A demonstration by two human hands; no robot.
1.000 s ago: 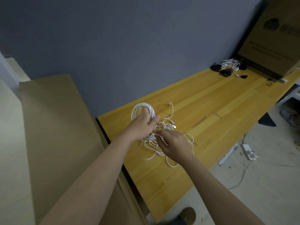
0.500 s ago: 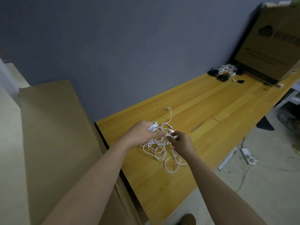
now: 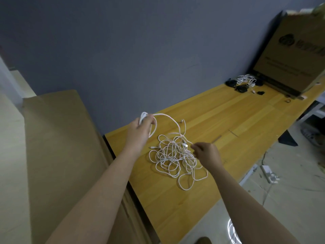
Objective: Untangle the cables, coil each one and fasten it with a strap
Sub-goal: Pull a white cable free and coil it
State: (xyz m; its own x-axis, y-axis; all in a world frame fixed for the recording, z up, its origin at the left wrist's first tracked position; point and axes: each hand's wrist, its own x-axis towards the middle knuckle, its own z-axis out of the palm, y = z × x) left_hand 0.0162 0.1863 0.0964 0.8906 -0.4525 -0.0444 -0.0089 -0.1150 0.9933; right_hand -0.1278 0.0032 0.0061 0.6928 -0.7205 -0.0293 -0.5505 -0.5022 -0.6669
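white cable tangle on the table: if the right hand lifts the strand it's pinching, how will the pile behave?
Likely floppy: the white cable tangle lies in loose, irregular loops on the wooden table. Probably light; the left hand holds a few coiled turns in the air. Strands cross, so the right hand would likely drag neighbouring loops along, not free one end.

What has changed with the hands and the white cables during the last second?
The left hand has moved up and left, lifting its small coil clear of the tangle. The right hand now pinches a strand at the tangle's right side. The tangle itself remains on the wooden table.
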